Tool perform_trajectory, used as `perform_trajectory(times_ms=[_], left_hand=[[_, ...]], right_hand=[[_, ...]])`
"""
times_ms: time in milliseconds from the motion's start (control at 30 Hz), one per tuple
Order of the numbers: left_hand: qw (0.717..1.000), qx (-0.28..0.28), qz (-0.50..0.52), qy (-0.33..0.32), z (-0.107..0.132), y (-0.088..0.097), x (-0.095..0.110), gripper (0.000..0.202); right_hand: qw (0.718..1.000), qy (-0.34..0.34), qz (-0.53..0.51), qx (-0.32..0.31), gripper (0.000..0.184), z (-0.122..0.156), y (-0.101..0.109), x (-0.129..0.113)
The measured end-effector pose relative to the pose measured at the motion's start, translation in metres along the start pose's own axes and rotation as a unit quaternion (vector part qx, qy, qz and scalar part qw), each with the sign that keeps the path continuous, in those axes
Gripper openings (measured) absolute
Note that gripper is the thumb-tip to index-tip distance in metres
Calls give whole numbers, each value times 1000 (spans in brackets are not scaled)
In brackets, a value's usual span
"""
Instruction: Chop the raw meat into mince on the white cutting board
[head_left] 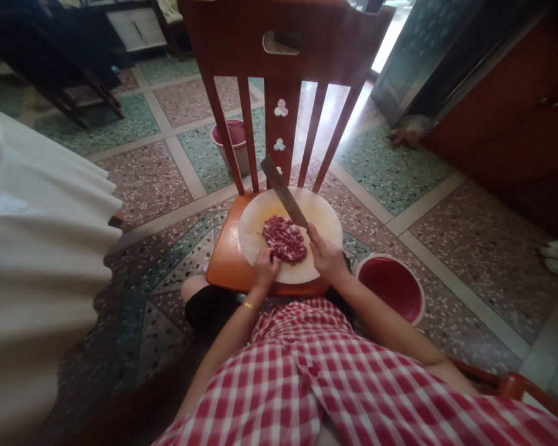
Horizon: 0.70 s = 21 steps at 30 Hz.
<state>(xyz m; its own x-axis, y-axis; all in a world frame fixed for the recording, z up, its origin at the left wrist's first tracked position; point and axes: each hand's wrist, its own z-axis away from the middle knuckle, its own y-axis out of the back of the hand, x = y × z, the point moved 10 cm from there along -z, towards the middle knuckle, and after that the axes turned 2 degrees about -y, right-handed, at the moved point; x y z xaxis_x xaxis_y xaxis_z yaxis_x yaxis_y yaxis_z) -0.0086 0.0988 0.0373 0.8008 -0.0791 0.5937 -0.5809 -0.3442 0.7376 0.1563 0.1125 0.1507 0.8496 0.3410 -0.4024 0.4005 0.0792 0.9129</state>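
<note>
head view first: where are the knife (284, 192) and the meat (283, 240), and how do your hands have them?

— the chopped meat lies heaped on my round board (326, 214), which sits on the seat of the chair (227, 255) before me. i'd guess the seat serves as a low bench, the chair's back turned to the far side, clear of my arms. my right hand (326, 254) has its fingers wrapped round the knife's handle, probably for a firm grip. my left hand (265, 268) is at the heap's near left edge, fingers curled; i can't tell whether they pinch any meat. perhaps it steadies the heap, away from the blade.

— and which way does the knife point?

— forward and left, its tip showing past the board's far rim, toward the chair's back. its long axis slants, and the heap's longer side slants much the same way. whether the blade touches the board, i can't tell.
</note>
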Motion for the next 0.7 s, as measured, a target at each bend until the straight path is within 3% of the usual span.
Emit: perform_trajectory(times_ms=[133,333,400,500,567,700], left_hand=[[1000,-1,3,-7,0,-1,0,18],[1000,1,0,-4,-1,1,2,20],[1000,-2,1,-4,-1,1,3,19],[1000,-6,5,-6,-1,1,2,18],[1000,-8,5,-7,-1,-1,1,18],[1000,0,1,-9,0,-1,0,21]], right_hand=[[995,-35,13,-89,51,-3,-29,16],[999,20,-28,42,52,-7,13,0],[1000,7,-1,20,52,-7,-1,3],[997,-21,30,-63,53,-8,-27,13],[998,-16,22,-59,53,-11,-19,12],[998,25,-6,50,53,-12,19,-3]])
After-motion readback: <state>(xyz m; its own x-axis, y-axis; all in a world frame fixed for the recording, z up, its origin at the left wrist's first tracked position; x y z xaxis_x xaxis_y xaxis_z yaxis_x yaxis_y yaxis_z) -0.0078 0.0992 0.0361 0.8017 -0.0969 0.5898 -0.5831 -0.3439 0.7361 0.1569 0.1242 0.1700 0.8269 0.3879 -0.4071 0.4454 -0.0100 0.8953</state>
